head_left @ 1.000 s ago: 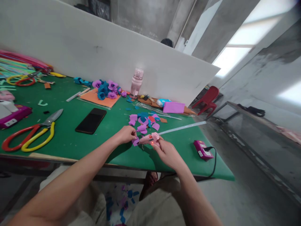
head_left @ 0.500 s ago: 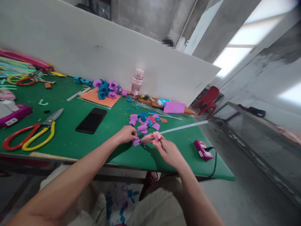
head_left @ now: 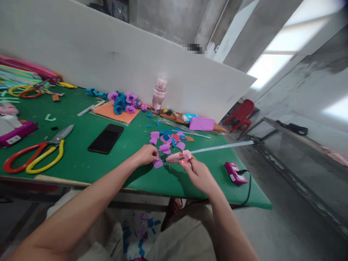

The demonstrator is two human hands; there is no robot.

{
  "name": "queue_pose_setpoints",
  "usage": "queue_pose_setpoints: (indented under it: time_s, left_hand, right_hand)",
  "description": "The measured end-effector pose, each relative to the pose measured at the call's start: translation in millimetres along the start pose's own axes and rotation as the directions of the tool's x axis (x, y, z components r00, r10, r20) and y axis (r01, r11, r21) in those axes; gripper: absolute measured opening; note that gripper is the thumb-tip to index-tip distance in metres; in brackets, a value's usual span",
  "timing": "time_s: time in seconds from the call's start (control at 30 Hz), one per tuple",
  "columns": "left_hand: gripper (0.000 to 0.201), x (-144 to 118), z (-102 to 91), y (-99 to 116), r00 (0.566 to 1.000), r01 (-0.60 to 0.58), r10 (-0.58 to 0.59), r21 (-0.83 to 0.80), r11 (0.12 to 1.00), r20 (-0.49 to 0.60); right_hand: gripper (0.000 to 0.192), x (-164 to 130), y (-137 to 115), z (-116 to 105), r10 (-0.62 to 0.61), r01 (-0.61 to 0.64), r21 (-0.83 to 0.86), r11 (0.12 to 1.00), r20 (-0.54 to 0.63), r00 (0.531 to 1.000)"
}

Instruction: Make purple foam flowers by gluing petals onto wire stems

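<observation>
Near the bench's (head_left: pixel 81 170) front edge, we pinch a purple petal (head_left: pixel 157 163) with our left hand (head_left: pixel 146 155); our right hand (head_left: pixel 199 174) grips the pink glue gun (head_left: pixel 179 157) just beside it.

White board (head_left: pixel 114 54) backs the green table (head_left: pixel 81 159); red chair (head_left: pixel 240 114) on grey floor (head_left: pixel 285 224), bright windows (head_left: pixel 272 54) at right.

Both bare forearms stretched forward, left hand (head_left: pixel 146 155) fingertips pinched together; right hand (head_left: pixel 199 173) in closed grip, knuckles up
</observation>
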State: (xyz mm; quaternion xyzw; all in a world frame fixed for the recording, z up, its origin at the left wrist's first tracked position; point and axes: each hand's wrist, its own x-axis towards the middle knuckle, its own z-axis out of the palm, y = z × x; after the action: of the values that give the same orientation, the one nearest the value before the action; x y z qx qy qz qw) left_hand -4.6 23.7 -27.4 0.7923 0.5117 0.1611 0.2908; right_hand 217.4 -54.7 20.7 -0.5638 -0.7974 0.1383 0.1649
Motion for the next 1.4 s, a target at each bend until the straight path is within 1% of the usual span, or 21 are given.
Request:
queue_pose_setpoints:
  time_s: [0.1,0.27,0.4,0.53,0.8,0.93,1.07,1.2,1.4]
  left_hand:
    - [0.011,-0.8,-0.9,1.6,1.0,0.005,-0.005,-0.002,1.0,0.003]
    - [0.011,-2.3,-2.1,3.8,1.0,0.0,0.0,0.014,1.0,-0.006]
    - [0.012,-2.2,-1.6,3.8,1.0,0.001,-0.001,0.009,1.0,-0.016]
    - [0.011,-1.7,-0.5,2.8,1.0,-0.008,0.008,0.006,1.0,-0.022]
    - [0.01,-1.9,-1.4,3.3,1.0,0.013,-0.013,0.003,1.0,-0.005]
    - [0.009,-1.2,-1.6,3.0,1.0,0.014,-0.014,0.004,1.0,0.001]
    - [0.009,-0.8,-1.5,3.1,1.0,0.019,-0.019,0.0,1.0,0.003]
    - [0.009,-1.4,-2.1,4.0,1.0,0.005,-0.005,0.005,1.0,0.0]
    - [0.009,-1.6,-1.8,3.4,1.0,0.013,-0.013,-0.007,1.0,0.002]
  right_hand:
    - [0.03,-1.3,-3.6,0.0,-0.012,0.012,0.008,1.0,0.001,1.0]
    - [0.027,-0.7,-8.5,8.7,-0.068,0.067,0.009,0.998,0.023,0.997]
    - [0.027,0.5,-11.6,13.5,-0.075,0.076,-0.017,0.997,0.039,0.996]
    - [0.025,0.3,-13.5,13.7,-0.085,0.086,-0.032,0.996,0.046,0.995]
    - [0.027,-0.5,-7.5,11.4,-0.053,0.054,-0.019,0.998,0.035,0.998]
    - [0.027,-0.6,-3.2,7.9,-0.032,0.032,0.005,0.999,0.017,0.999]
    - [0.03,-0.6,0.0,3.5,-0.008,0.008,-0.007,1.0,0.009,1.0]
    - [0.032,-1.0,-1.4,2.9,0.002,-0.002,0.003,1.0,0.018,1.0]
    - [0.03,-0.9,-6.0,8.3,-0.017,0.016,0.012,1.0,0.033,0.999]
